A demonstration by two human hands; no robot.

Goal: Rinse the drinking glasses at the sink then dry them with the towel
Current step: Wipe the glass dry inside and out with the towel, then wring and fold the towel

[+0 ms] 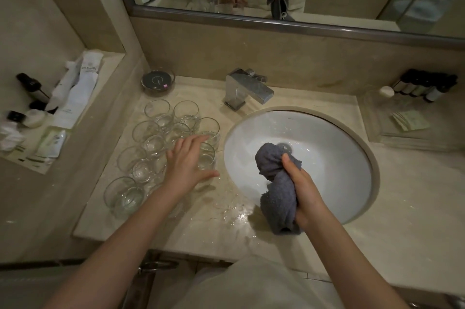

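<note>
Several clear drinking glasses (153,142) stand clustered on the marble counter left of the white sink basin (327,157). My left hand (187,162) hovers over the cluster with fingers spread, right beside the glass nearest the basin (207,156); I cannot tell whether it touches it. My right hand (305,190) is closed around a bunched grey-blue towel (275,182), held over the basin's front left rim. The chrome faucet (247,88) stands behind the basin with no water running.
Water is puddled on the counter (231,205) between glasses and basin. A round glass dish (158,81) sits behind the glasses. Toiletry bottles and sachets (60,104) fill the left ledge; dark bottles (425,87) and a tray (407,122) sit at right. A mirror is above.
</note>
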